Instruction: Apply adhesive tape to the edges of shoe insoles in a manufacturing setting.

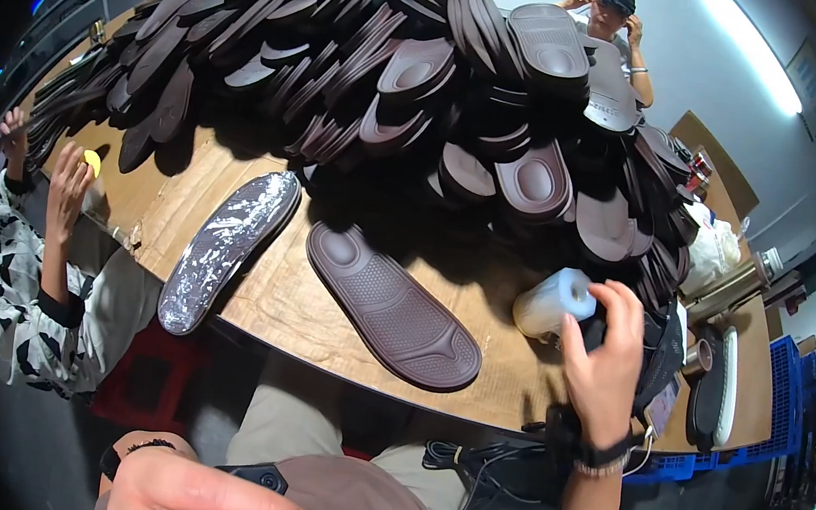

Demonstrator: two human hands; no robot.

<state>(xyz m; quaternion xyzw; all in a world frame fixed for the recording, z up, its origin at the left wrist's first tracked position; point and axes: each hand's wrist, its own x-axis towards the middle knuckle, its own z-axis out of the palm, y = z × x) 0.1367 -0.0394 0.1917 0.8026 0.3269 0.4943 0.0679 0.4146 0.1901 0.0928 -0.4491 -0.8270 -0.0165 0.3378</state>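
My right hand (603, 353) is at a pale blue translucent roll (566, 295) near the table's right side. Its thumb and fingertips are spread at the roll's near end and do not close round it; whether they touch it I cannot tell. Low in front of my body, my left hand (200, 493) has its index finger stretched out, with nothing visible in it; the lower edge cuts off the other fingers. Between the hands and the heap lies a dark brown textured insole (397, 309). Left of it, an insole in shiny clear film (232, 250) overhangs the table edge.
A tall heap of brown insoles (414, 69) covers the far table (271, 310). One person's hand (68, 191) at left holds something yellow; another person (611, 21) sits behind. Cables (495, 466) hang near my lap. Blue crates (785, 389) stand at right.
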